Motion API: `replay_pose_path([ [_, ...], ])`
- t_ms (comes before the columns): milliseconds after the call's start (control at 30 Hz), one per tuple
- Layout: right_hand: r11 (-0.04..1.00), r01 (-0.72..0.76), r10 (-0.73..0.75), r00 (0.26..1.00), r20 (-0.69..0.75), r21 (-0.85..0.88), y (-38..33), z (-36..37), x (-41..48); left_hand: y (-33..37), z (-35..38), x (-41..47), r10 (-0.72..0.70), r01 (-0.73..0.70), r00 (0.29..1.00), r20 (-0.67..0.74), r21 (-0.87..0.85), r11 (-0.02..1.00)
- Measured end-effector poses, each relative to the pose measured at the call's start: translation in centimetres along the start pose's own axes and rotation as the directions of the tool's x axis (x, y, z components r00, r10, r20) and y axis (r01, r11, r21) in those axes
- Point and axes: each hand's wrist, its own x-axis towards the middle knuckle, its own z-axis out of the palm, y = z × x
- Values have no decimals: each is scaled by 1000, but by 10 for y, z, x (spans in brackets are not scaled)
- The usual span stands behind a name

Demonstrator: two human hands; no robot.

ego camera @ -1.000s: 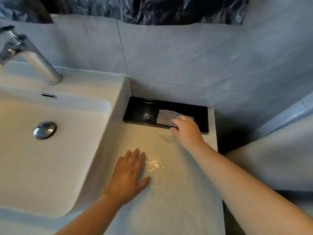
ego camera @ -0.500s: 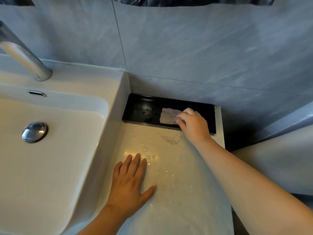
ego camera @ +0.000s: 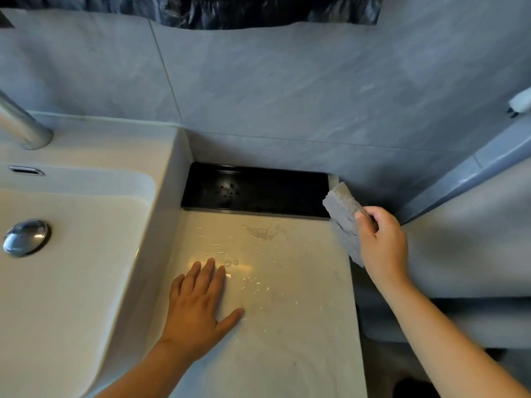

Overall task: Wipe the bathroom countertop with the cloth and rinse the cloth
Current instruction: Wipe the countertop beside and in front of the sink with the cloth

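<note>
Right hand (ego camera: 383,242) pinches cloth (ego camera: 344,216) off the countertop's (ego camera: 287,326) right edge, beside black tray (ego camera: 255,191). Left hand (ego camera: 198,305) flat, fingers spread, near sink (ego camera: 86,254) wall.

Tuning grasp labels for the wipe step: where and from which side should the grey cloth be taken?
Probably the cloth's right long edge, mid-length, coming from the right, as the right hand pinches it. It is a flat folded pad held on edge over the countertop's right rim, so that grip leaves its broad face free to press down.
</note>
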Motion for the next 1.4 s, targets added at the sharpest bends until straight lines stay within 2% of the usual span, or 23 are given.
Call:
replay_pose_path([
  [100, 991, 66, -67, 998, -11, -115, 18, -9, -3, 1, 1, 0, -6, 6, 1000, -12, -4, 1000],
  [233, 961, 192, -152, 968, 200, -199, 39, 19, -14, 4, 4, 1, -26, 26, 999, -33, -5, 1000],
  [333, 975, 192, -156, 951, 266, -114, 43, 43, -23, 5, 5, 2, -27, 26, 999, -42, -16, 1000],
  [500, 973, 192, -167, 968, 185, -127, 50, 59, -16, 3, 5, 1, -16, 16, 999, -38, -9, 1000],
  [700, 976, 219, -214, 965, 151, -18, 41, 58, -35, 5, 3, 2, -18, 18, 999, -34, 8, 1000],
  [833, 965, 250, -262, 944, 202, 84, 34, 49, -72, 5, 2, 1, -14, 14, 1000, -16, 20, 1000],
  [967, 976, 175, -208, 926, 315, 129, 26, 38, -89, 5, 0, 1, -14, 14, 1000, -20, 8, 1000],
  [1033, 974, 163, -201, 944, 262, 160, 22, 33, -77, 5, 0, 1, -13, 13, 1000, -19, 11, 1000],
  [1133, 976, 199, -210, 967, 141, 85, 20, 35, -38, 4, 0, 1, -4, 5, 1000, -21, 19, 1000],
  [1300, 943, 314, -283, 932, 225, -114, 32, 58, -1, 6, 1, 2, -20, 20, 1000, -23, 17, 1000],
  [1400, 928, 328, -286, 931, 227, -176, 37, 67, 2, 6, 3, 2, -16, 17, 999, -33, 21, 1000],
])
